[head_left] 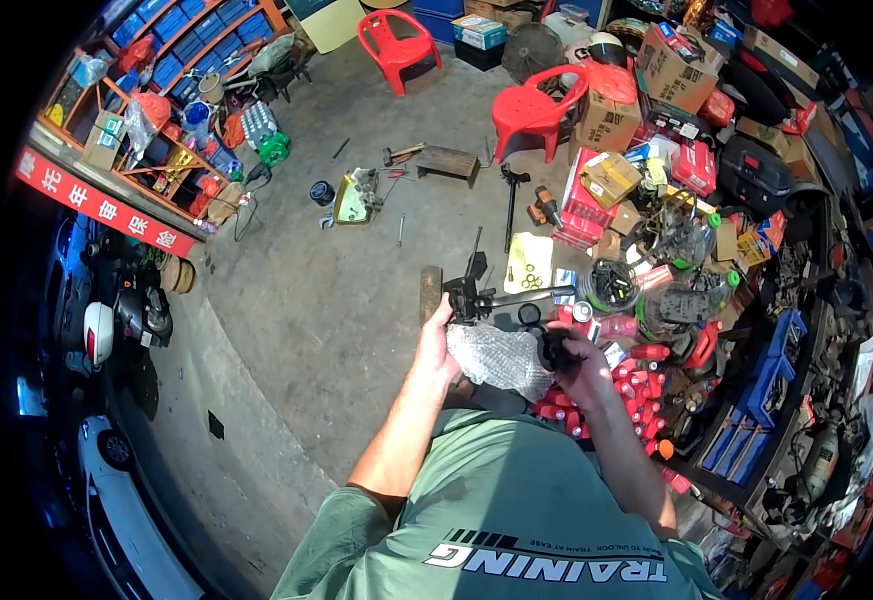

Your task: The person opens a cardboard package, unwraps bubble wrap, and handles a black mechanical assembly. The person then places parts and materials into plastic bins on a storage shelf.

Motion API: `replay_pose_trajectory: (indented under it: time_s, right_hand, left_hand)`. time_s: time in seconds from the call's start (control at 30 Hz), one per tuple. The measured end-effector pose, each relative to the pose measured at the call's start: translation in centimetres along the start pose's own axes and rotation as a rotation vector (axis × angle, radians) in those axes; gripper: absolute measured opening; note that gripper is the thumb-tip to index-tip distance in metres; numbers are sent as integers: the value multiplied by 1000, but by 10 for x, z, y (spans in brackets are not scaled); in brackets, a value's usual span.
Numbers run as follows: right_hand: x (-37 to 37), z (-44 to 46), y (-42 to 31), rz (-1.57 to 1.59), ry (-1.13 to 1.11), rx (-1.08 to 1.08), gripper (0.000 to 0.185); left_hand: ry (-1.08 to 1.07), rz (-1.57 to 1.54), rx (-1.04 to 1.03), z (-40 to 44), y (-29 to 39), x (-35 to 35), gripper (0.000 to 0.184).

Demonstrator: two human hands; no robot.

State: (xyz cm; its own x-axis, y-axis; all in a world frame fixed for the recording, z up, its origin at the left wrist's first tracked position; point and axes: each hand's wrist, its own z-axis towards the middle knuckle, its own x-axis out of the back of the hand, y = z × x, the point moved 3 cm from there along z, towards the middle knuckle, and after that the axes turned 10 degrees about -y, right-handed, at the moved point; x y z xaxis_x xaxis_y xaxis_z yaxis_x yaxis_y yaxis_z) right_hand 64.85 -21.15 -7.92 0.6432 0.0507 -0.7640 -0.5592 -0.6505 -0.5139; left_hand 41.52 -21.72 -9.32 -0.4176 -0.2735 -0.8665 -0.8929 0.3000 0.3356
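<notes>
My left hand is closed at the left edge of a sheet of clear bubble wrap; most of its fingers are hidden behind the wrap. On the other side, my right hand grips a small black rounded part, which touches the right end of the wrap. Just beyond my hands, a black metal assembly with a long shaft is near the floor, beside a worn wooden block. A black ring shows between the shaft and the black part.
Red bottles crowd the floor by my right arm. Ahead lie a yellow sheet with rings, a cordless drill, a tray, a wrench and a low wooden stool. Red chairs stand farther back.
</notes>
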Motion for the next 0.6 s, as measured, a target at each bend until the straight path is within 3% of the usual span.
replay_pose_trajectory:
  time_s: [0.23, 0.33, 0.6]
  right_hand:
    - [1, 2, -2, -29, -123, -15, 32]
    - [-10, 1, -2, -79, 47, 14, 26]
    - [-18, 13, -16, -254, -38, 125, 21]
  left_hand:
    - [135, -42, 21, 6, -8, 16, 40]
    - [128, -39, 44, 6, -10, 21, 39]
    - [113, -32, 41, -4, -11, -8, 38]
